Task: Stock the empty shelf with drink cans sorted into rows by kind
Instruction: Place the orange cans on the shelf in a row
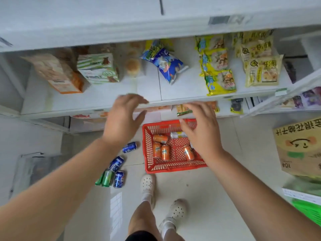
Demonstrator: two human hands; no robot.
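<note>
hands: our left hand (124,117) & right hand (199,129) spread, holding nothing
risk: orange cans (160,150) in red basket (173,166) could mix w/ blue cans (116,164) when we grab fast

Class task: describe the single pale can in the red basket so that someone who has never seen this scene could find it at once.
Start at the red plastic basket on the floor tiles below the snack shelves. Look to its far end, just under the fingers of the right hand. The pale can lies there on its side, silvery white with yellow, while the orange cans around it are all bright orange.
</note>
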